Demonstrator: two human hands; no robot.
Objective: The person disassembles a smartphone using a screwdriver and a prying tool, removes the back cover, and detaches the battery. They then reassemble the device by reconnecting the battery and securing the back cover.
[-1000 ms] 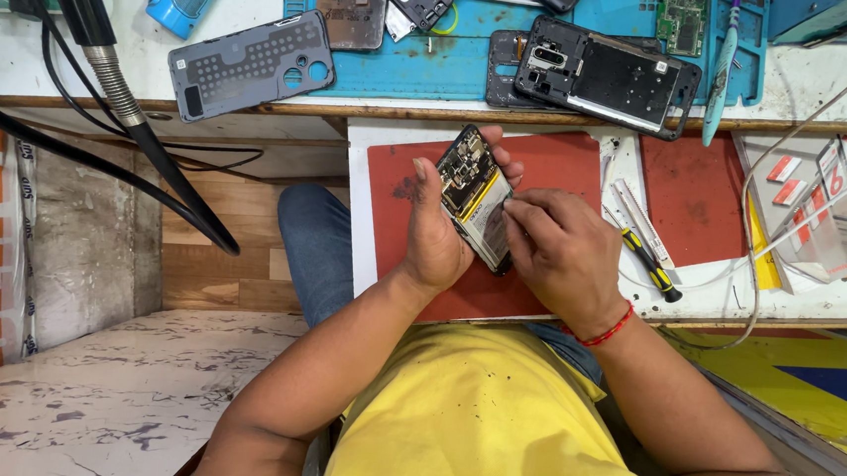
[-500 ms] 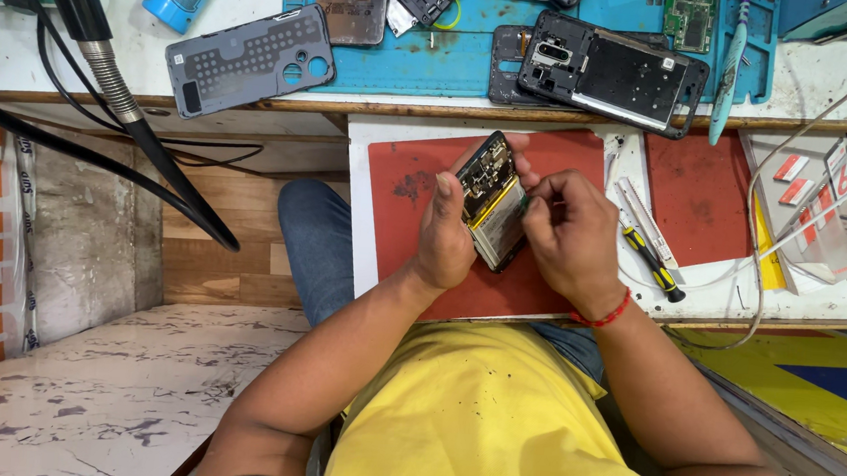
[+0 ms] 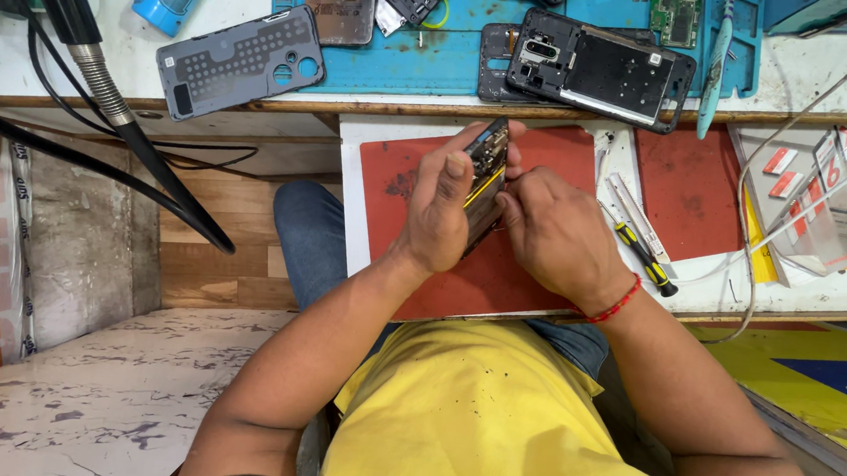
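Note:
My left hand (image 3: 442, 208) grips an opened phone (image 3: 485, 178), held almost edge-on over a red mat (image 3: 500, 273). The phone's dark inner board and a yellow strip face right. My right hand (image 3: 553, 232) presses against that exposed side, its fingertips at the upper end of the phone. A red thread band circles my right wrist. Whether the right fingers pinch a small part is hidden.
A yellow-and-black screwdriver (image 3: 646, 259) and metal tweezers (image 3: 634, 208) lie right of my hands. On the blue mat (image 3: 436, 60) above sit a grey back cover (image 3: 242, 61), a black phone frame (image 3: 599, 71) and other parts. A black flexible arm (image 3: 105, 96) crosses the left.
I have turned the phone from showing its open face to nearly edge-on, and both hands shifted slightly up and left over the red mat.

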